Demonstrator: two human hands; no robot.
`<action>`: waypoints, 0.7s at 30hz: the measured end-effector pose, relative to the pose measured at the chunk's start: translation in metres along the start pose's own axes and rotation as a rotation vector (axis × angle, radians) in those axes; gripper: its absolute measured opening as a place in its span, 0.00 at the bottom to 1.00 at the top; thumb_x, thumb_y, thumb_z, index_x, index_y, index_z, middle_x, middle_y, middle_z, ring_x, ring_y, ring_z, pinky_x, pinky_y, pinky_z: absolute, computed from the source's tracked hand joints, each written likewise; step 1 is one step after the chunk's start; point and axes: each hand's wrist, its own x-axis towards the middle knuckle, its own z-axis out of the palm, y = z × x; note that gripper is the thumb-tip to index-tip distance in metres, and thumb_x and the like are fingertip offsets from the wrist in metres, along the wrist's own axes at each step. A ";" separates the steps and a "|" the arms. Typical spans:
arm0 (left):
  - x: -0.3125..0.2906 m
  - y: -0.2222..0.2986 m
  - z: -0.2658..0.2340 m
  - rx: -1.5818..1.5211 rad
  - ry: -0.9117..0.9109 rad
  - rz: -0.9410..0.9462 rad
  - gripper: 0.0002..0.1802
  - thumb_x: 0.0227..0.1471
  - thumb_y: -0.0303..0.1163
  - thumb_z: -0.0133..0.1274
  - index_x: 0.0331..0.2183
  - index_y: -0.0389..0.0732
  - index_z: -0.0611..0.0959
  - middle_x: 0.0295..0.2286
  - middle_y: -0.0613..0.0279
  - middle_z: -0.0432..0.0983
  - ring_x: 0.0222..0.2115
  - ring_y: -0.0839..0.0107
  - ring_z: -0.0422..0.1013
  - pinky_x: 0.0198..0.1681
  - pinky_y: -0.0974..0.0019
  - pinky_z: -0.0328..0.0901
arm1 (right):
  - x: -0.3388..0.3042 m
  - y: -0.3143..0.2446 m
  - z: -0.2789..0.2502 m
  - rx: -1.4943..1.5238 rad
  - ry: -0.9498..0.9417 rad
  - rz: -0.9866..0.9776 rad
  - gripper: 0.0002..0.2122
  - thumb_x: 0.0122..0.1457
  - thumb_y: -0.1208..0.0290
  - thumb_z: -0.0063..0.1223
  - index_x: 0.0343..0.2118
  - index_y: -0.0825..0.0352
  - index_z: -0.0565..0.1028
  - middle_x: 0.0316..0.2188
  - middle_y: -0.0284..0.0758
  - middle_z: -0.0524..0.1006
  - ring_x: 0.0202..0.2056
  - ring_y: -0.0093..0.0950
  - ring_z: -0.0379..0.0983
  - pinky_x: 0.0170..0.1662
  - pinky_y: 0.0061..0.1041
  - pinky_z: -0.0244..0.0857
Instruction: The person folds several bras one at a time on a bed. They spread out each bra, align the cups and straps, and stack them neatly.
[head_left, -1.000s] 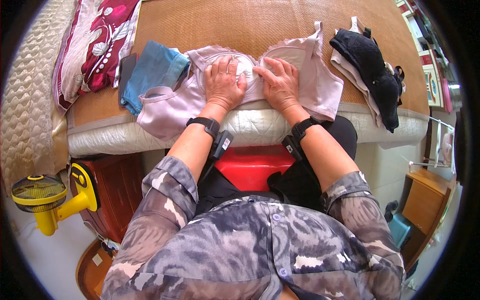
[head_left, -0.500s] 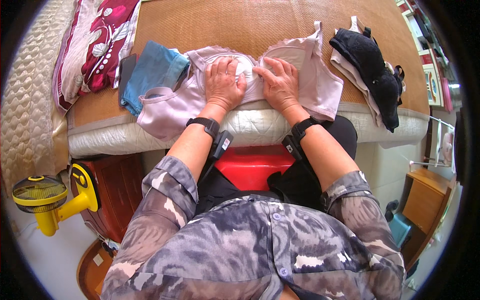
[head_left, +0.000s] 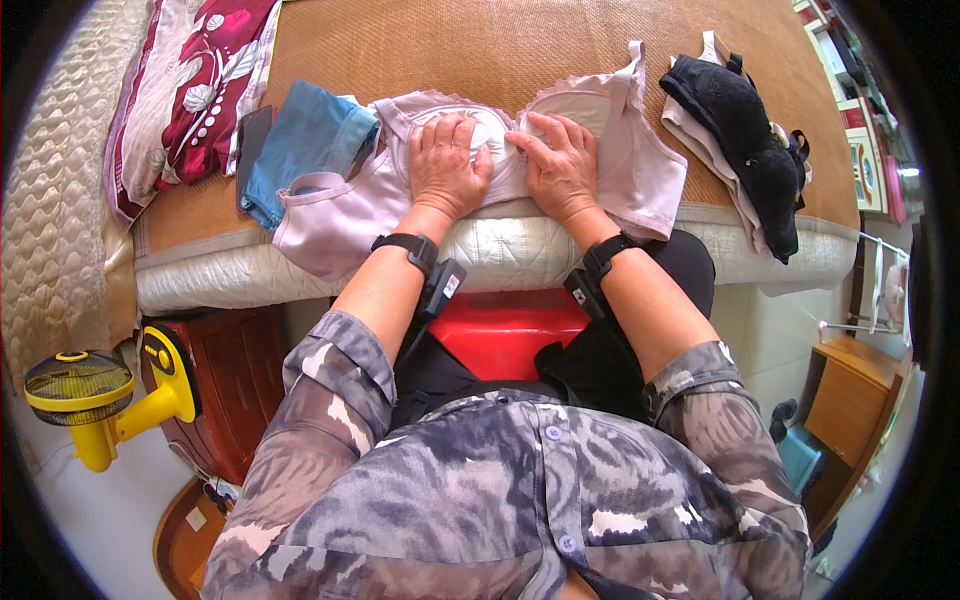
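Observation:
A pale pink bra point(head_left: 655, 165) lies spread at the near edge of the bed, its white cup linings facing up. My left hand point(head_left: 445, 170) rests flat on its left cup, palm down. On the inner side of the right cup lies my right hand point(head_left: 562, 165), fingers spread, with the index finger reaching to the middle between the cups. Neither hand grips the cloth. The left wing of the bra overlaps folded blue clothing point(head_left: 305, 145). To the right lies a black bra point(head_left: 735, 130) on top of a pale pink one point(head_left: 700, 145).
A brown woven mat point(head_left: 420, 50) covers the white quilted mattress point(head_left: 210, 280). Maroon floral cloth point(head_left: 210, 90) lies at the far left. Below the bed edge are a red stool point(head_left: 505, 335), a yellow fan point(head_left: 170, 375) and a red-brown cabinet point(head_left: 235, 370). A wooden cabinet point(head_left: 850, 400) stands right.

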 end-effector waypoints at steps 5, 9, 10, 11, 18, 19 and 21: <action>-0.001 -0.001 0.000 0.003 0.005 0.008 0.21 0.38 0.39 0.47 0.38 0.41 0.71 0.39 0.59 0.65 0.43 0.64 0.59 0.47 0.60 0.50 | 0.000 -0.001 -0.001 -0.001 -0.005 0.006 0.12 0.43 0.74 0.48 0.31 0.47 0.75 0.40 0.28 0.69 0.44 0.30 0.62 0.48 0.31 0.51; -0.001 -0.001 0.000 -0.022 -0.005 0.014 0.24 0.39 0.39 0.46 0.41 0.41 0.71 0.41 0.59 0.65 0.45 0.64 0.58 0.49 0.60 0.49 | 0.000 -0.001 -0.001 -0.008 -0.009 0.004 0.12 0.44 0.74 0.48 0.31 0.47 0.75 0.40 0.28 0.69 0.44 0.30 0.62 0.48 0.30 0.51; -0.001 -0.001 0.000 -0.019 -0.003 0.015 0.25 0.39 0.39 0.46 0.42 0.41 0.70 0.42 0.59 0.65 0.45 0.64 0.58 0.49 0.60 0.49 | 0.001 0.000 0.000 -0.012 -0.010 0.003 0.12 0.44 0.73 0.48 0.31 0.47 0.75 0.40 0.28 0.69 0.44 0.29 0.62 0.48 0.30 0.51; -0.001 -0.001 0.000 -0.019 -0.004 0.015 0.25 0.39 0.39 0.46 0.42 0.41 0.70 0.42 0.59 0.65 0.45 0.64 0.58 0.49 0.60 0.49 | 0.000 -0.001 0.000 -0.012 -0.011 0.003 0.12 0.44 0.73 0.48 0.31 0.47 0.75 0.40 0.28 0.69 0.44 0.29 0.62 0.48 0.30 0.51; -0.001 -0.001 0.002 0.027 0.014 0.026 0.27 0.39 0.39 0.46 0.44 0.40 0.68 0.43 0.58 0.64 0.46 0.63 0.57 0.50 0.60 0.48 | 0.000 0.001 0.002 0.000 0.014 -0.010 0.12 0.41 0.73 0.49 0.30 0.48 0.75 0.39 0.29 0.68 0.44 0.30 0.61 0.48 0.30 0.50; -0.001 -0.001 0.002 0.027 0.021 0.027 0.27 0.39 0.39 0.46 0.44 0.40 0.68 0.43 0.57 0.64 0.46 0.63 0.57 0.50 0.60 0.48 | 0.000 0.001 0.002 0.001 0.014 -0.009 0.12 0.41 0.73 0.49 0.30 0.48 0.75 0.39 0.29 0.68 0.44 0.30 0.61 0.48 0.30 0.50; -0.001 -0.001 0.002 0.009 0.025 0.019 0.26 0.39 0.39 0.46 0.43 0.40 0.68 0.42 0.58 0.64 0.45 0.63 0.58 0.50 0.59 0.48 | 0.000 0.001 0.002 0.001 0.012 -0.009 0.12 0.41 0.73 0.49 0.30 0.48 0.75 0.39 0.29 0.68 0.44 0.30 0.61 0.48 0.30 0.50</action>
